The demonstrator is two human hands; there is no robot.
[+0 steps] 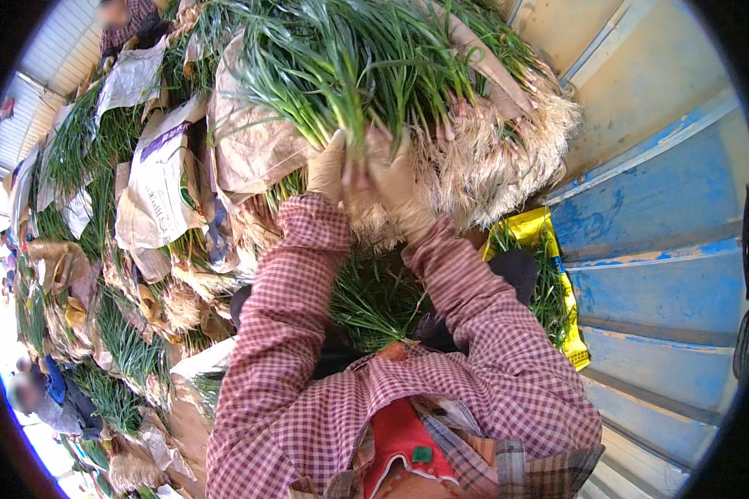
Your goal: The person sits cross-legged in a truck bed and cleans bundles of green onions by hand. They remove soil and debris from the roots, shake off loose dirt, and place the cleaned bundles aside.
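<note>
A large heap of green onions (366,50), with long green leaves, reddish stem bases and pale stringy roots, lies in front of me. My left hand (326,169), in a pale glove, is closed round the stems of a bunch of green onions (341,112) at the heap's near side. Just to its right, my right hand (399,183), also gloved, is at the lower stems and roots of that bunch. Motion smears its fingers, so its grip is unclear. Between my forearms, more loose green leaves (379,303) lie low down near my lap.
A blue and tan ribbed metal wall (641,224) rises on the right. Beside it stands a yellow bag (570,312) with greens. Stacked bundles and paper sacks (162,179) fill the left, where other people (54,399) are at the edge. Brown paper (254,150) lies against the heap.
</note>
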